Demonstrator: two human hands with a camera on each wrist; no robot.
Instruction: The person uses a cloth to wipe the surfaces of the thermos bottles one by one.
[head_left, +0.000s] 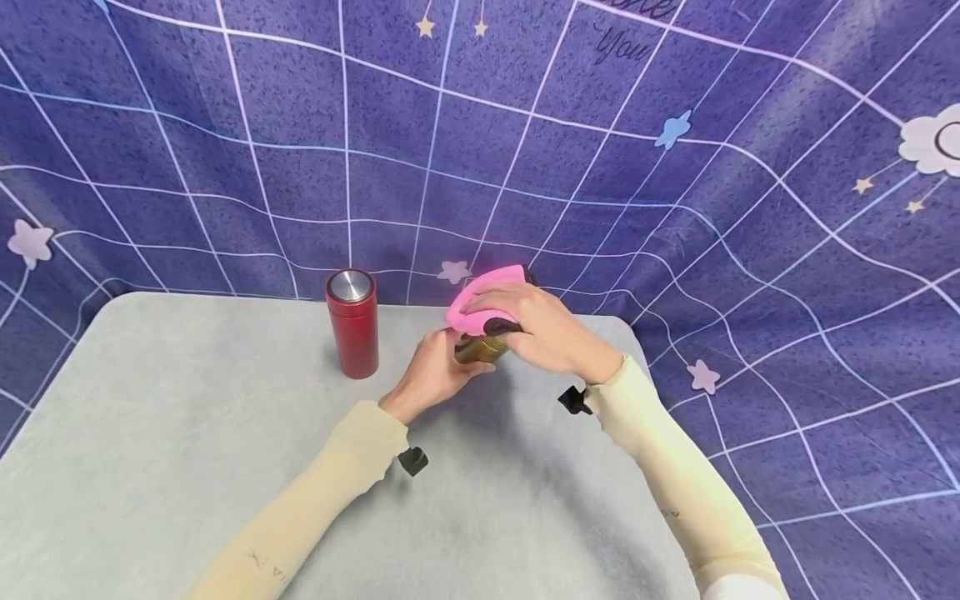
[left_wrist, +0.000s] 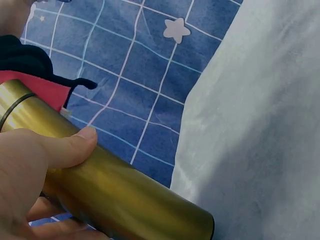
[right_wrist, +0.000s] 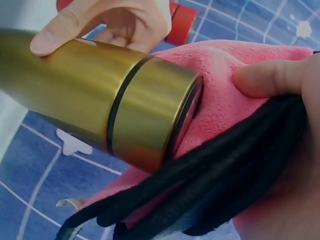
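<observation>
A gold thermos bottle (left_wrist: 125,185) lies tilted in my left hand (head_left: 433,368), thumb along one side and fingers around the other. Its lid, marked off by a dark ring, faces my right hand (head_left: 551,327). That hand grips a pink cloth (right_wrist: 215,75) with black edging (right_wrist: 200,170), bunched under the fingers. In the right wrist view the cloth lies up against the top of the lid and covers its end face. From the head view, hands and cloth hide most of the bottle.
A red thermos bottle (head_left: 356,337) with a silver lid top stands upright on the grey table (head_left: 187,433), left of my hands. Behind the table's back edge hangs a blue curtain-like cloth (head_left: 300,183) with a grid and stars, which also runs along the right side.
</observation>
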